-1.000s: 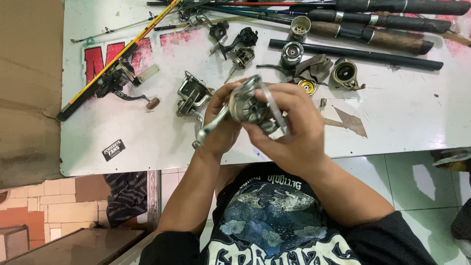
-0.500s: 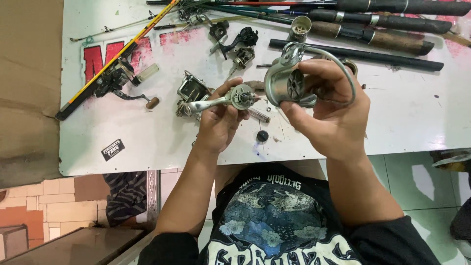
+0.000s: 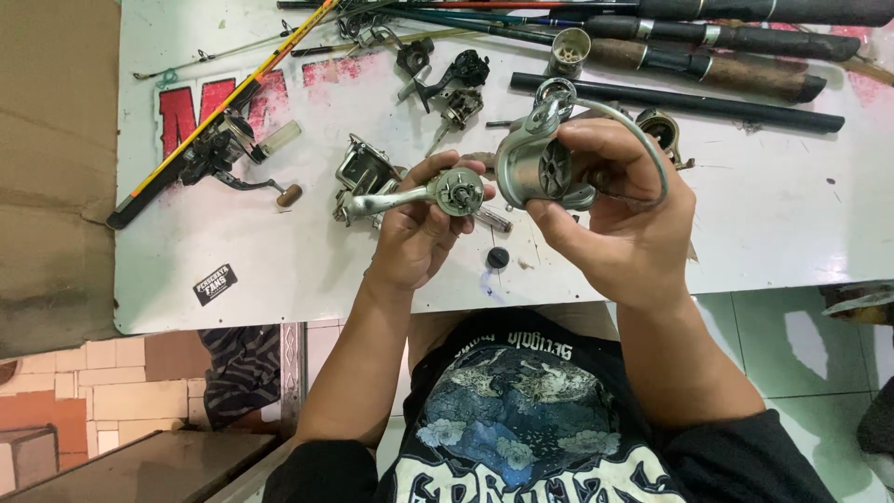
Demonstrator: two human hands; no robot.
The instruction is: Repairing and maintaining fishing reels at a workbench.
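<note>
- Head view, centre of the frame: the left hand (image 3: pixel 414 233) is closed around a silver metal reel body with a long crank handle (image 3: pixel 410 194); the handle sticks out toward the left and the round gear end faces up.
- Just right of it, the right hand (image 3: pixel 619 219) grips a grey metal rotor with a curved wire bail arm (image 3: pixel 545 163), tilted so that its open inside faces the camera. The two parts are held apart, with a small gap between them.
- As far as this view shows, the reel is already split into body and rotor; the two pieces are not joined, and other parts lie loose.
- On the white tabletop (image 3: pixel 773 233) directly below the hands lies a small black round cap (image 3: pixel 498 258), untouched.
- Left of the left hand a second, partly stripped silver reel frame (image 3: pixel 361 172) rests on the table.
- Upper left: a yellow and black fishing rod with a dark reel (image 3: pixel 219 140) lies diagonally.
- Upper right: dark rod handles with cork grips (image 3: pixel 708 61) lie side by side along the top edge.
</note>
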